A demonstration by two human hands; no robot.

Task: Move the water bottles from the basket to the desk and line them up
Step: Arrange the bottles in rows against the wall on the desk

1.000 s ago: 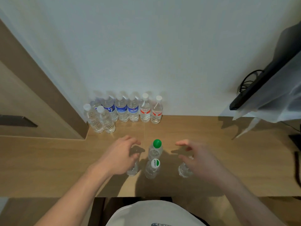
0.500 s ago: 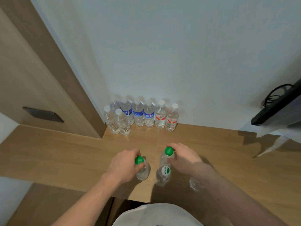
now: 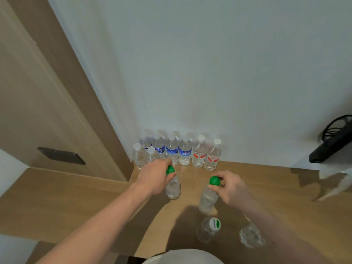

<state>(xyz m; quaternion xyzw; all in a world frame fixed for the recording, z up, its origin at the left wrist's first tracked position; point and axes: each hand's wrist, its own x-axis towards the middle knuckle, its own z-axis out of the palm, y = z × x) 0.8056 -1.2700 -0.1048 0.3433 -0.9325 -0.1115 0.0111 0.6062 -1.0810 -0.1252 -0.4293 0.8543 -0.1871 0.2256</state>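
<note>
Hands each pinched a green-capped bottle by its neck: left hand (image 3: 154,176) on the left bottle (image 3: 173,187), right hand (image 3: 231,188) on the right bottle (image 3: 208,199), both over the desk (image 3: 76,197).

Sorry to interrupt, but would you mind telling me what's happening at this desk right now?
A person is lining up water bottles on the desk. The left hand grips one green-capped bottle by its neck, and the right hand grips another, both between the near edge and a row of bottles standing by the wall. Two more bottles stand near the front edge. No basket is in view.
</note>
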